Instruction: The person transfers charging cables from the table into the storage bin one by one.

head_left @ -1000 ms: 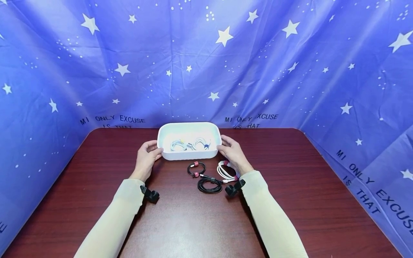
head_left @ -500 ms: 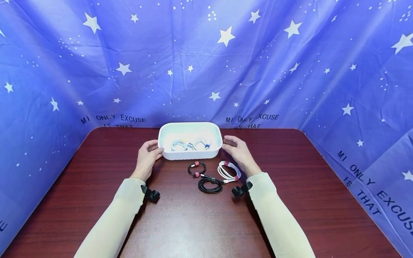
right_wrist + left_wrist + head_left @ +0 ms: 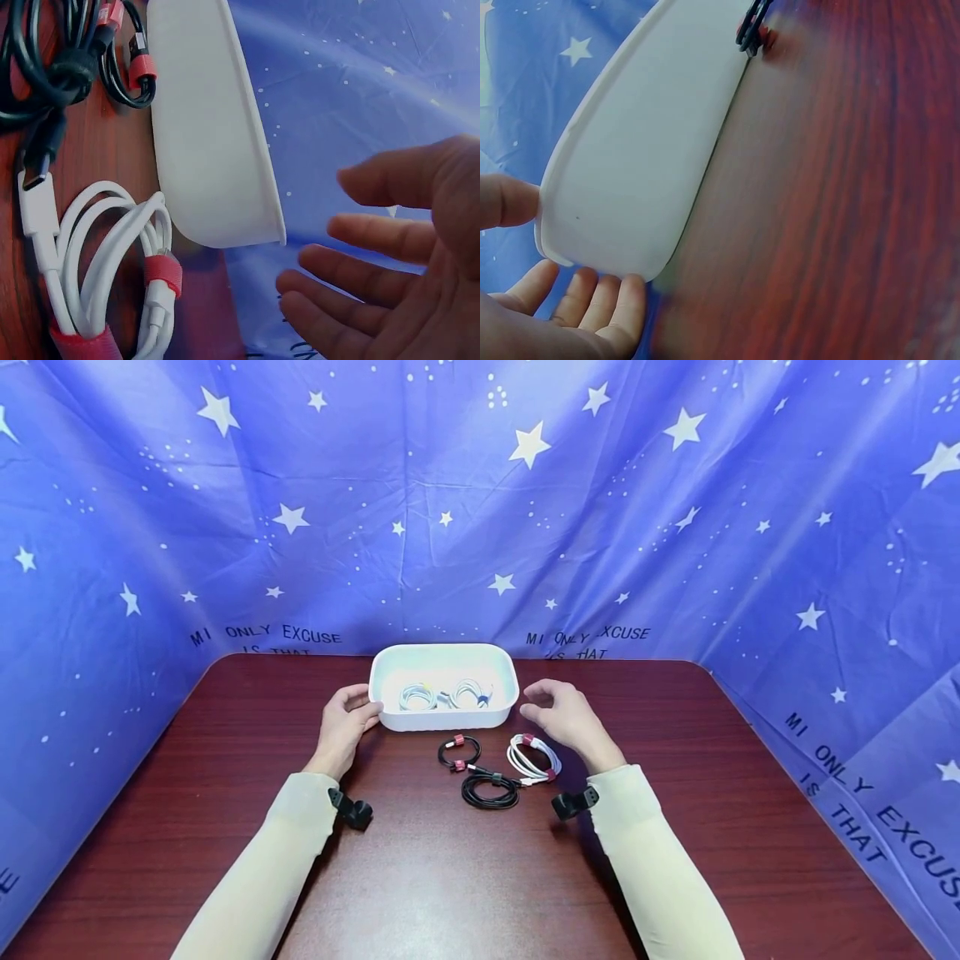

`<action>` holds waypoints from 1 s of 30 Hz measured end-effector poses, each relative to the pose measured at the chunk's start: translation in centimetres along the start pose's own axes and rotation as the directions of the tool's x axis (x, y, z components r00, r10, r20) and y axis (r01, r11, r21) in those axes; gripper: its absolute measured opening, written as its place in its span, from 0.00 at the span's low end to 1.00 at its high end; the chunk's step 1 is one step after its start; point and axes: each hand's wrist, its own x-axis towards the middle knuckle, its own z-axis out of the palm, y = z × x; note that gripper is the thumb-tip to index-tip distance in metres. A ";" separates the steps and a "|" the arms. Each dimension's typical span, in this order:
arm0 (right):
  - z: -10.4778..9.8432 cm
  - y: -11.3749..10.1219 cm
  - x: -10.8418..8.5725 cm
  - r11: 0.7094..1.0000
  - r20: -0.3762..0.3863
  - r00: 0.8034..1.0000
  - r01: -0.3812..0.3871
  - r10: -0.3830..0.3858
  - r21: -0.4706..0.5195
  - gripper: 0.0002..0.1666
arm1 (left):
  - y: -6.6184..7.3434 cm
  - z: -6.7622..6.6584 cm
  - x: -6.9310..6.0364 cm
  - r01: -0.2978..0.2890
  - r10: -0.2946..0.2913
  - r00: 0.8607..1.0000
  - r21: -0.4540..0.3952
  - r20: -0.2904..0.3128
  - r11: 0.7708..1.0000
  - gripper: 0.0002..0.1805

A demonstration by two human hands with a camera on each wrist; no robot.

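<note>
A white, rounded-rectangular, open-topped tray (image 3: 442,720) sat at the far edge of a glossy reddish-brown wood-grain table (image 3: 420,893), its long side towards the person. Inside it lay two pale coiled cables side by side: the left coil (image 3: 405,697) with a yellow tie, the right coil (image 3: 456,695) with a dark blue one.

The person's left hand (image 3: 343,727) held the tray's left end, the thumb at the rim near the front corner and the fingers bent against the end wall. The right hand (image 3: 566,714) hovered just beyond the tray's right end, touching nothing, its fingers slightly bent and spread apart from the thumb.

In front of the tray, on the table, were three more bundles. A small black cable loop (image 3: 459,766) with two red straps lay nearest the tray's middle. A larger black cable coil (image 3: 490,803) with a dark tie lay nearer the person, and a thick white cable coil (image 3: 527,769) with two red straps lay to its right, near the right hand.

Both arms wore cream long sleeves (image 3: 258,860), with a black wrist camera (image 3: 351,810) on each. Behind the table hung a blue curtain (image 3: 480,485) printed with white stars and black lettering.
</note>
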 end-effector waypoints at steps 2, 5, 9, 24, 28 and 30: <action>0.0 -0.2 -0.2 0.999 0.029 0.999 0.027 -0.026 -0.023 0.21 | 0.1 0.0 0.0 0.007 -0.007 1.000 0.001 0.000 1.000 0.27; 0.2 -0.4 -0.4 0.997 0.065 0.995 0.073 -0.071 -0.029 0.22 | 0.1 0.0 -0.1 0.018 -0.018 1.000 0.003 0.000 1.000 0.27; 0.5 -0.7 -0.8 0.992 0.107 0.987 0.122 -0.120 -0.015 0.23 | 0.0 -0.1 0.0 0.020 -0.020 1.000 -0.002 -0.001 1.000 0.27; 0.0 -0.3 -2.1 0.963 0.267 0.937 0.257 -0.226 -0.084 0.19 | -0.1 -0.1 0.1 0.009 -0.009 1.000 -0.006 0.005 1.000 0.27; -0.3 0.0 -2.2 0.961 0.305 0.929 0.253 -0.209 -0.114 0.17 | -0.3 0.0 0.2 0.000 0.000 1.000 -0.002 0.000 1.000 0.27; -0.4 0.1 -2.2 0.959 0.325 0.925 0.249 -0.196 -0.131 0.15 | -0.2 -0.1 0.2 -0.001 0.001 1.000 -0.003 -0.001 1.000 0.27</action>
